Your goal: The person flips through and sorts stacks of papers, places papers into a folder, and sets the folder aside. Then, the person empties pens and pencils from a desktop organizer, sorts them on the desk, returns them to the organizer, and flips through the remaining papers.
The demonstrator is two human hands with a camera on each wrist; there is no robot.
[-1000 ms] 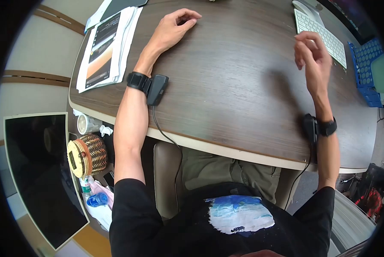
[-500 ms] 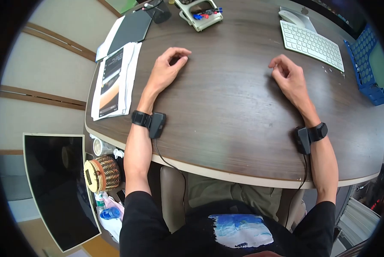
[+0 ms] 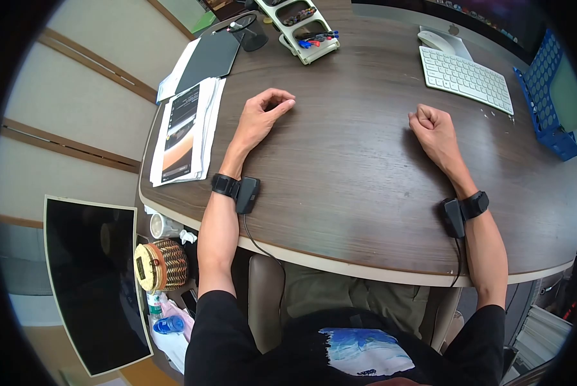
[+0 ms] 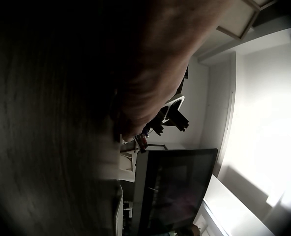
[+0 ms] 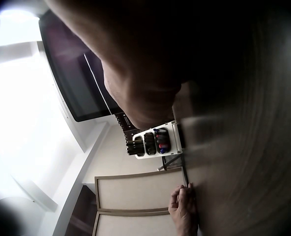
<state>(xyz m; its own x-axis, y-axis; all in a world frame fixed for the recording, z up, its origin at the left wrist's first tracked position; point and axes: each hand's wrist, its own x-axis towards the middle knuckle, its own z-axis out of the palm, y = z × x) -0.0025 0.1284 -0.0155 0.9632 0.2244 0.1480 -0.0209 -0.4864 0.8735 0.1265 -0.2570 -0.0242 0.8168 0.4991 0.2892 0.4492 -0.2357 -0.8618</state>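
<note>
Both hands lie on the dark wooden desk point(image 3: 340, 193), apart and with nothing in them. On the left, the left hand point(image 3: 261, 121) has loosely bent fingers, its thumb near the fingertips, to the right of a paper stack point(image 3: 180, 138). The right hand point(image 3: 436, 134) rests below the white keyboard point(image 3: 466, 78), fingers loosely curled inward. In the left wrist view the left hand point(image 4: 153, 83) is dark, fingertips barely visible. The right wrist view shows the back of the right hand point(image 5: 140, 88), its fingers mostly hidden, with the left hand point(image 5: 183, 209) farther off.
A pen holder rack point(image 3: 306, 44), a mesh cup point(image 3: 251, 35) and a dark folder point(image 3: 210, 61) stand or lie at the back left. A mouse point(image 3: 436, 42), a monitor point(image 3: 488, 26) and a blue basket point(image 3: 546, 116) are at the right. Cables run from both wrists.
The head view has tilted up, showing more of the desk's back. The right hand has come down from beside the keyboard onto the desk, its fingers more curled. The left hand keeps its loose curl.
</note>
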